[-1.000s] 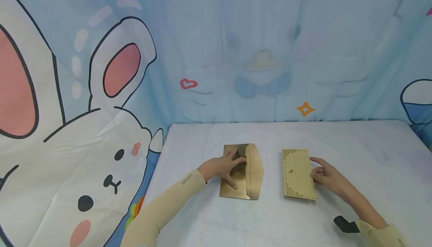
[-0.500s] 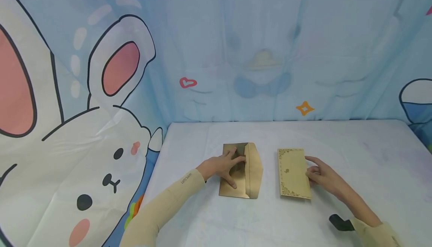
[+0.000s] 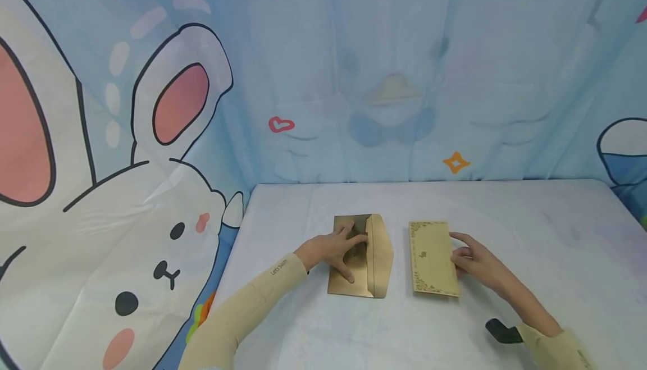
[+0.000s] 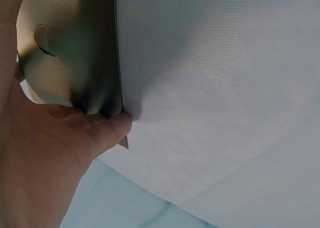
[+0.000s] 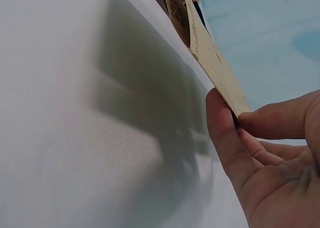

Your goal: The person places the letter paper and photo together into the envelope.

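A gold envelope [image 3: 354, 281] lies on the table, its pointed flap [image 3: 381, 257] folded out to the right. My left hand [image 3: 331, 251] rests on it with spread fingers, the fingertips by the mouth of the envelope. In the left wrist view, those fingers [image 4: 107, 130] press against the gold paper near its edge. To the right, my right hand [image 3: 480, 263] pinches the right edge of a cream-gold card [image 3: 433, 260] with a patterned border. In the right wrist view, the card [image 5: 220, 75] is tilted above the table and casts a shadow; thumb and finger grip its corner.
A white cloth covers the table [image 3: 546, 235]. Behind it hangs a light blue curtain [image 3: 313, 67] with printed shapes, and a large printed rabbit [image 3: 167, 218] fills the left side. A black strap end [image 3: 502, 332] sticks out by the right sleeve.
My right hand has carried the card leftward, narrowing the gap to the envelope. The left hand and the envelope have stayed in place.
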A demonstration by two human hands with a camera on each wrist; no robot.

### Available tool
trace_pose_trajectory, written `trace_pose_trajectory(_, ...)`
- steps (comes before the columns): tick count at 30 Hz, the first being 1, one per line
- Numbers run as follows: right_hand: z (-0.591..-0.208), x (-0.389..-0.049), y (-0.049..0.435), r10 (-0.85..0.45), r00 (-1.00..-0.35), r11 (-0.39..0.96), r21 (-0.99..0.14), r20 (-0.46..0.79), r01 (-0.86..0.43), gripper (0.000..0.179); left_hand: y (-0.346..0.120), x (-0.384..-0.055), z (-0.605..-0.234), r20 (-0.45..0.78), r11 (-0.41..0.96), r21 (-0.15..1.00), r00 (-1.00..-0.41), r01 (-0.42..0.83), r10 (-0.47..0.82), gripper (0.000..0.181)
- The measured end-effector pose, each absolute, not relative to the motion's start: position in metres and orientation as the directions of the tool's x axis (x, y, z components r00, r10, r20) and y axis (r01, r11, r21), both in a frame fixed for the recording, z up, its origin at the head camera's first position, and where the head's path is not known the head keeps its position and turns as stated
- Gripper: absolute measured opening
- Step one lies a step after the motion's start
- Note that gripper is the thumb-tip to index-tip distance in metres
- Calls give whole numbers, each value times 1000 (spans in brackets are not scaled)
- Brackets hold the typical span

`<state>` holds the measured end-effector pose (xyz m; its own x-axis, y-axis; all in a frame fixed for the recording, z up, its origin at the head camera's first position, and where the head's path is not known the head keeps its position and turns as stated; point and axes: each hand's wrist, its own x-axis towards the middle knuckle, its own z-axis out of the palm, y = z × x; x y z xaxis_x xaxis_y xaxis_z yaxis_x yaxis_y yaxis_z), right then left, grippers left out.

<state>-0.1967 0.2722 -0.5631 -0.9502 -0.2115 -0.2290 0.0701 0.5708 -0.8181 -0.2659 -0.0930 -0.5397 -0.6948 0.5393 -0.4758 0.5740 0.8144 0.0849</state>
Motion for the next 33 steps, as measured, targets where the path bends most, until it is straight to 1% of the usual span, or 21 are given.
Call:
trace_pose_trajectory(7,-564,-199,265,-193,-950,579,-810,-245,91,67,-93,-265,-539,-473,807,77,-691,586,547,114)
trace_pose_trajectory(17,-560,-204,255,-215,-952,573,-817,-220,59,67,-93,-265,-538,-471,807,75,-693,586,546,113)
trace_pose_trajectory(33,-561,-215,238,-239,-946,551,-833,-218,52,66,-92,-265,-536,-474,813,75,-697,577,538,114)
